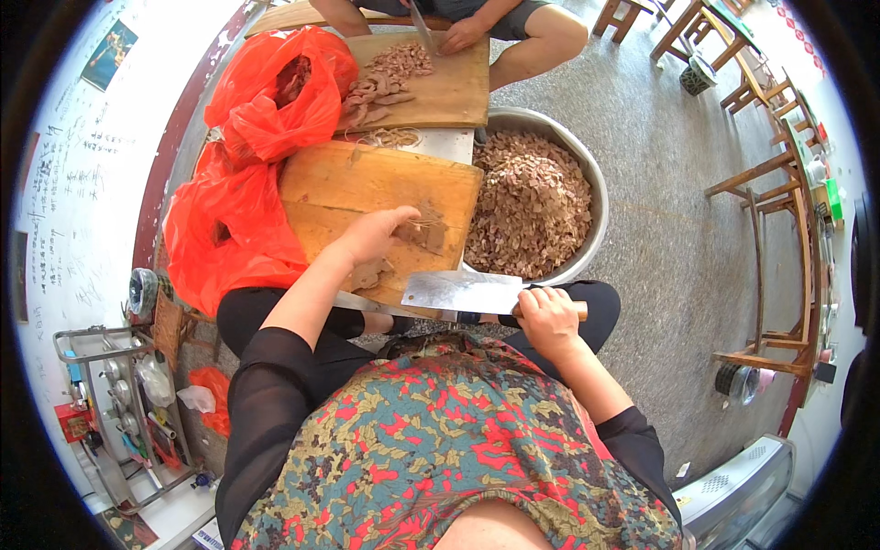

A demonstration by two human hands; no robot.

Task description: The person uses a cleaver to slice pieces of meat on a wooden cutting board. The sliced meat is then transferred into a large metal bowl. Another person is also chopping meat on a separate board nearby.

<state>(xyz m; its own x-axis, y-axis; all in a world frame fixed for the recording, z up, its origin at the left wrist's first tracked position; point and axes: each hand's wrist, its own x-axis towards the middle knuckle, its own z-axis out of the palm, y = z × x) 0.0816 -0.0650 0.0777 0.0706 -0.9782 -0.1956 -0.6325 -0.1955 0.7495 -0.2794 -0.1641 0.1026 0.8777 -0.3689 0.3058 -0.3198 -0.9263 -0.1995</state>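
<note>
A cleaver with a wide steel blade [462, 291] and a wooden handle is in the grip of my right hand [548, 320]. Its blade points left, over the near edge of a wooden cutting board [330, 182]. My left hand [375, 234] reaches over that board with its thumb stretched out, beside flat brownish meat pieces [432, 237] and thin strings. The hand hides most of its own fingers, so whether it grips anything is unclear. Another brownish piece [371, 273] lies under my left wrist. Right of the board, a large metal basin [599, 199] holds a heap of chopped meat [533, 199].
Across from me, a co-worker's hand [464, 36] and knife [421, 27] are at a second board [457, 96] bearing meat strips and chopped bits. Red plastic bags [234, 240] bulge along the left side. Wooden benches [801, 275] stand at right; a metal rack [117, 405] is lower left.
</note>
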